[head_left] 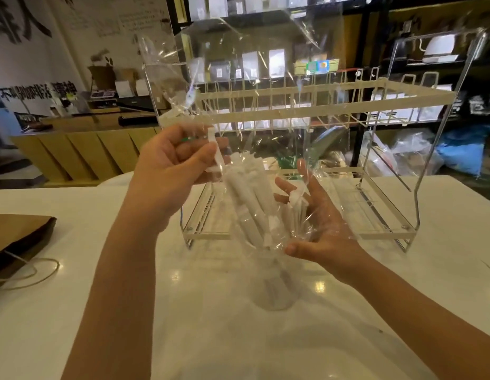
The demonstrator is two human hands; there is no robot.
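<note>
A large clear plastic bag hangs in front of me, its lower part holding several white tube-shaped parts. My left hand grips the bag's left side, thumb and fingers pinching one white piece through the film. My right hand is under the bag's lower right with fingers spread, cradling the film and touching a small white part. Behind the bag stands a two-tier wire dish rack with cream-coloured bars, on the white table.
A brown paper bag with a string handle lies at the table's left edge. Beyond the table are a wooden counter and dark shelves of packaged goods. Plastic-wrapped bundles sit on the floor at right.
</note>
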